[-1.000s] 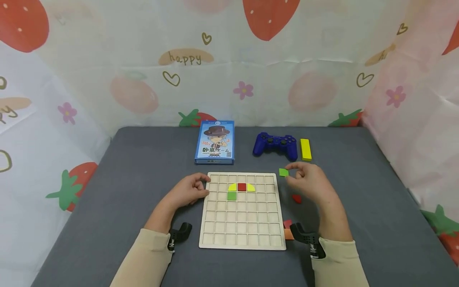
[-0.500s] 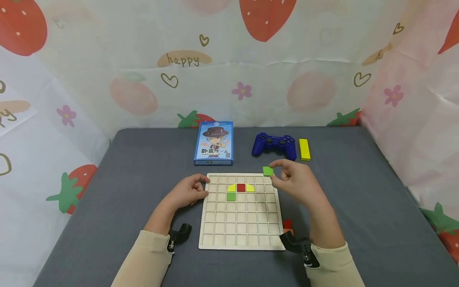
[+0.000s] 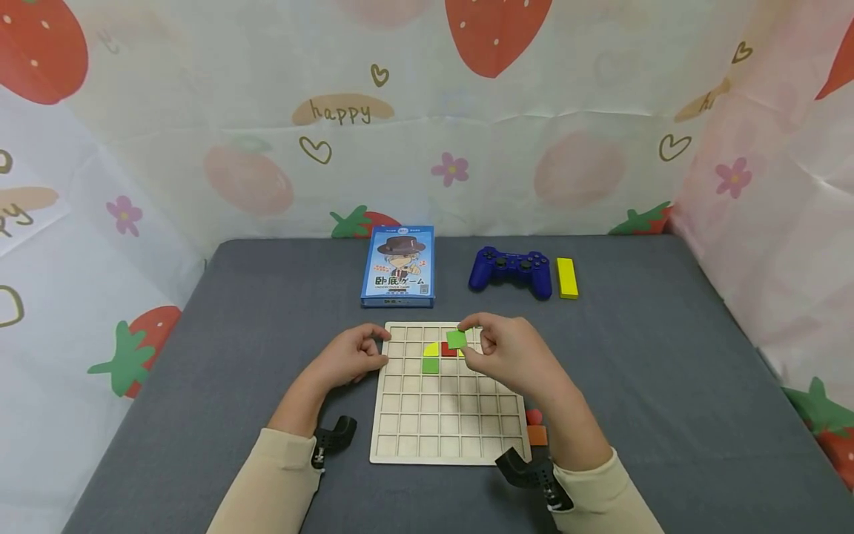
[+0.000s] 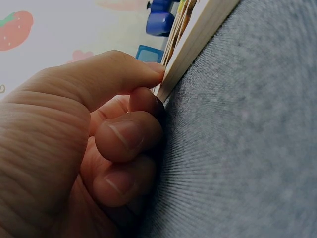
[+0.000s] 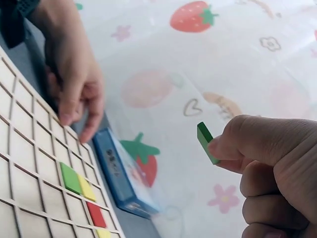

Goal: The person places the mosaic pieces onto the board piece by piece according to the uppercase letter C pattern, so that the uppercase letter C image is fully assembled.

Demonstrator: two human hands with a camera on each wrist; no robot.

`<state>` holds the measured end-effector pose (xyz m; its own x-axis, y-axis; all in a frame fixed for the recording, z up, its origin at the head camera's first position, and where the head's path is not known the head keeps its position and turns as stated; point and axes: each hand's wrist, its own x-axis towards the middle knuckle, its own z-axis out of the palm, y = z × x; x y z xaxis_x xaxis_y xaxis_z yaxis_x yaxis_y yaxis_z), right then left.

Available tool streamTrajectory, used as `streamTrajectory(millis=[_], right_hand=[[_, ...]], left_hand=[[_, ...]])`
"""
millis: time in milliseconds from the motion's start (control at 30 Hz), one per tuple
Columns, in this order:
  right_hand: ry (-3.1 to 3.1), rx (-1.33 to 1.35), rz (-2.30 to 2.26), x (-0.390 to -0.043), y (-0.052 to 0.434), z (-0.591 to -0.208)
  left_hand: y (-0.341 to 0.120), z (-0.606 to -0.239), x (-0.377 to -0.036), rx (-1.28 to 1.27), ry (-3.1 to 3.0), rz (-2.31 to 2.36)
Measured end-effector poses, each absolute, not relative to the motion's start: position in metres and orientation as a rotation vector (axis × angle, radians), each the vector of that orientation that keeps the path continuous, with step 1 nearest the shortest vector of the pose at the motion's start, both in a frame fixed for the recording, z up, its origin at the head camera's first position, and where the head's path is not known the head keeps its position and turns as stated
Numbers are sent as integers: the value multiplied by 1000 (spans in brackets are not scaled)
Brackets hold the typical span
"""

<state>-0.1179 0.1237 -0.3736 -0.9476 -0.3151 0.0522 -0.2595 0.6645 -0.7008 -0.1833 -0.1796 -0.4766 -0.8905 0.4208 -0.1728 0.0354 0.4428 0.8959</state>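
A light wooden grid board lies on the grey table. Thumb and index finger of my left hand touch its left edge, while the other fingers curl beside it in the left wrist view. My right hand pinches a green square tile between thumb and index finger, raised over the upper part of the board. Set in the grid are a yellow rounded tile, a red square tile and another green tile. A second yellow tile is largely covered in the head view.
Behind the board stand a blue card-game box, a dark blue game controller and a yellow block. By the board's lower right edge lie a red piece and an orange piece. A strawberry-print cloth rises behind the table.
My right hand has carried the green tile leftward, from beyond the board's upper right corner to over the red tile. My left hand stays at the board's edge.
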Motion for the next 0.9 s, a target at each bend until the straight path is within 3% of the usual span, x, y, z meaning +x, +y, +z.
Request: streamTrajectory(millis=[900], right_hand=[[2679,-617,-844,-132,86,-438]], left_hand=[[-179,-476,-184,378,2342,1419]])
